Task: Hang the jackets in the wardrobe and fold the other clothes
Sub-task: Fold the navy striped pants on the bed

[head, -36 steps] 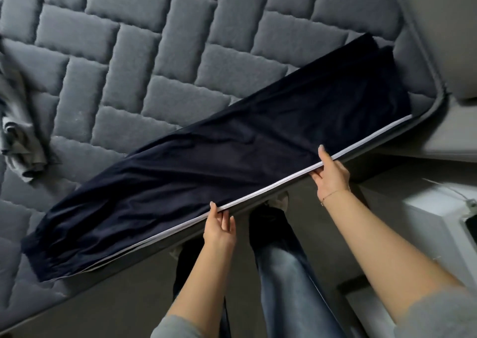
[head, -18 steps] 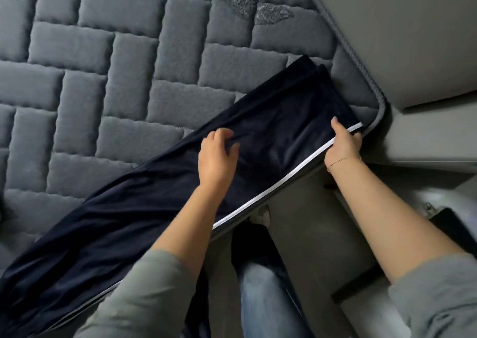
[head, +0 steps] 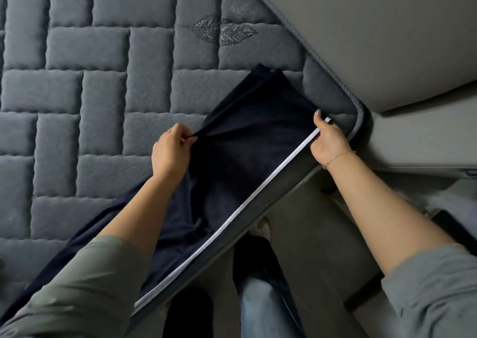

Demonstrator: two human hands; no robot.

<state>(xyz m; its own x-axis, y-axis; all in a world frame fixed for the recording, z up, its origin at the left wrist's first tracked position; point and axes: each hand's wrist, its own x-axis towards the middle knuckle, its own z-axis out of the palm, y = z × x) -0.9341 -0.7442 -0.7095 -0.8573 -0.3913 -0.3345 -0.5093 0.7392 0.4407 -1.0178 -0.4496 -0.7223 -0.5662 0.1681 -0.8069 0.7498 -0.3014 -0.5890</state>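
1. Navy trousers (head: 232,162) with a white side stripe (head: 227,224) lie flat on a grey quilted mattress (head: 103,92), running diagonally from lower left of the frame up to centre right, along the mattress edge.
2. Left hand (head: 170,152), centre of frame: fingers curled, thumb and fingertips pinching a small fold of the navy fabric on the trousers' far edge; fabric pulled taut into creases at the pinch.
3. Right hand (head: 327,141), centre right: fingers curled round the near edge of the trousers at the upper end of the white stripe, thumb pointing up on top of the cloth. Thin bracelet (head: 338,157) on that wrist.
4. The trousers' upper end sits near the mattress corner, centre right, just beside the corded piping (head: 322,61).
5. Both forearms bare, grey sleeves (head: 77,286) pushed up, lower left and lower right.
6. Bottom centre: the person's legs in blue jeans (head: 260,304), standing on a grey floor (head: 309,247) beside the bed.
7. Upper right: plain grey bed frame panel (head: 374,28).
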